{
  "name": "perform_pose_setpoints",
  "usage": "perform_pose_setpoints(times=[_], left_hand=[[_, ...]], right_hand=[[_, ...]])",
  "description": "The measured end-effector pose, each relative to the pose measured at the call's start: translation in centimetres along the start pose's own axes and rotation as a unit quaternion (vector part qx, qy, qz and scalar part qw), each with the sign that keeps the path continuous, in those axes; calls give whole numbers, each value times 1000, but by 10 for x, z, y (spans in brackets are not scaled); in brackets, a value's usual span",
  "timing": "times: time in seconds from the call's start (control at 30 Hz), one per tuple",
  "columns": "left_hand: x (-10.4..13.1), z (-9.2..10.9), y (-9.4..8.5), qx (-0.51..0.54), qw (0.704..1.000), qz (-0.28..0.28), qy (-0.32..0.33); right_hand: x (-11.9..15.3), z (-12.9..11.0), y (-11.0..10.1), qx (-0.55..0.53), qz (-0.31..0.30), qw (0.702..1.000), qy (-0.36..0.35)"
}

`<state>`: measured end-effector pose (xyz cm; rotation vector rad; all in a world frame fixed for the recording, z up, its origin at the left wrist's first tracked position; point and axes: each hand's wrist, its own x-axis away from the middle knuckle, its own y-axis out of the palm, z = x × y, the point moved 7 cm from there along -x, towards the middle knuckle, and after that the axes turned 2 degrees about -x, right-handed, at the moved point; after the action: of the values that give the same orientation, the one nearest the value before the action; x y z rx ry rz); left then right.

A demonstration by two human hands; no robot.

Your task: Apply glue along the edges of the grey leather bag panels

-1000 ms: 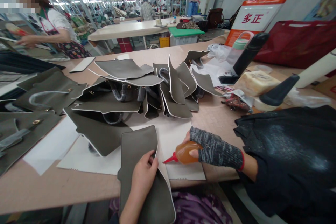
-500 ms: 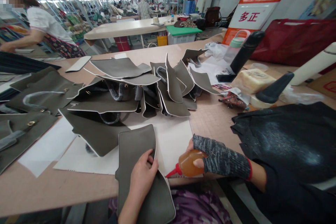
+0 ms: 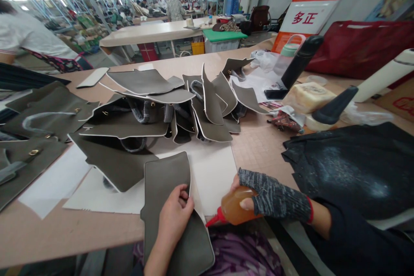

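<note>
My left hand (image 3: 176, 211) grips the right edge of a dark grey-green leather panel (image 3: 166, 179), its fingers curled over the pale rim. The panel hangs partly over the table's front edge. In my right hand (image 3: 261, 196), which wears a grey fingerless glove, is a bottle of amber liquid (image 3: 237, 208). Its red nozzle (image 3: 214, 217) points left and its tip is at the panel's right edge, below my left fingers. White sheets (image 3: 213, 168) lie under and behind the panel.
A heap of similar leather pieces (image 3: 139, 116) spreads behind the panel, with more pieces (image 3: 48, 112) at left. Black sheets (image 3: 352, 168), a yellowish block (image 3: 308, 97) and a black bottle (image 3: 302, 62) are at right. A person (image 3: 35, 36) bends at the far left.
The bottle's tip has moved slightly down along the panel's edge. My left hand keeps its hold. The person at left has shifted left and leans lower.
</note>
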<state>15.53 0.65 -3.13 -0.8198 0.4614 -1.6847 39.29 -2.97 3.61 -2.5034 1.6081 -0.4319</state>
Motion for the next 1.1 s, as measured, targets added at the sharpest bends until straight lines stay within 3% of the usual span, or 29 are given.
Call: perform_pose_setpoints(times=[0.33, 0.6, 0.93, 1.1], left_hand=[[-1, 0, -1, 4, 1000, 7, 1], [0, 2, -2, 5, 1000, 10, 3], [-1, 0, -1, -12, 1000, 13, 9], [-1, -1, -1, -12, 1000, 11, 10]], right_hand=[[-12, -7, -7, 49, 52, 996, -54], [-3, -9, -1, 49, -17, 998, -18], [-3, 1, -3, -16, -52, 999, -7], [-15, 3, -14, -18, 23, 999, -37]])
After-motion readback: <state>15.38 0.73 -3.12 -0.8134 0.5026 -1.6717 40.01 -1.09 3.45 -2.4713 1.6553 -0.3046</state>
